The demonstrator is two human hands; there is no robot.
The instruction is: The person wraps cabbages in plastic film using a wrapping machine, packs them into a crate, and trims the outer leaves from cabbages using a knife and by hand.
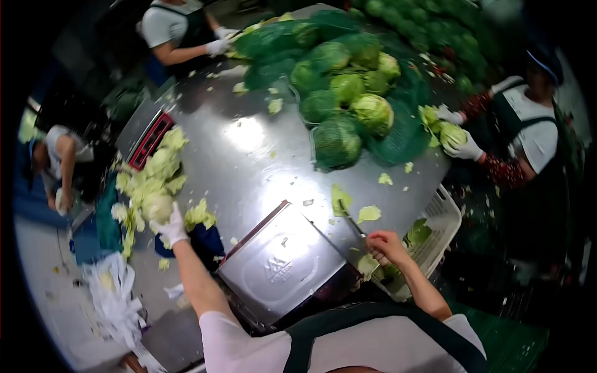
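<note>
My left hand (173, 227), in a white glove, grips the near side of a pale trimmed cabbage (157, 206). This cabbage lies against a heap of loose cabbage leaves (163, 163) on the left of the metal table (217, 161). My right hand (385, 247) is bare and closed around a knife (352, 221). Its blade points up and left over the table, close to a loose leaf (340, 200). Between my arms stands a scale with a shiny steel platform (283, 264).
Whole cabbages (372, 114) and green net bags (401, 133) pile up at the back. A red-framed scale (151, 142) stands at left, a white crate (449, 214) at right. White plastic strips (115, 301) hang at lower left. Co-workers (528, 118) stand around the table.
</note>
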